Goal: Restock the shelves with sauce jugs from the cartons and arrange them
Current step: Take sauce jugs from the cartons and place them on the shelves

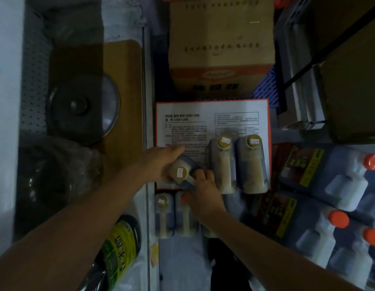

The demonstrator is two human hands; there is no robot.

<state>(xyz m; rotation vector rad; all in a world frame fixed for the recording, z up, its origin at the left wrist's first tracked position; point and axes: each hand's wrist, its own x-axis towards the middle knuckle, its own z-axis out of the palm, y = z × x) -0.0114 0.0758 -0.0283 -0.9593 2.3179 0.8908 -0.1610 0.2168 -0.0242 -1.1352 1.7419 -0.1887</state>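
A dark sauce jug [182,172] with a yellow cap and a white sticker is held over the near left corner of a white carton top [182,118]. My left hand [161,162] grips its left side and my right hand [203,190] grips its lower right. Two more yellow-capped jugs [222,164] [252,162] stand side by side on the same carton. Below the carton, two further jugs [164,215] [185,215] stand partly hidden under my right arm.
A brown carton [220,45] stands behind the white one. Large orange-capped jugs [329,185] lie in rows at the right. On the left shelf are a wooden board [123,80], a dark pot lid [81,106] and a green-labelled bottle [119,248].
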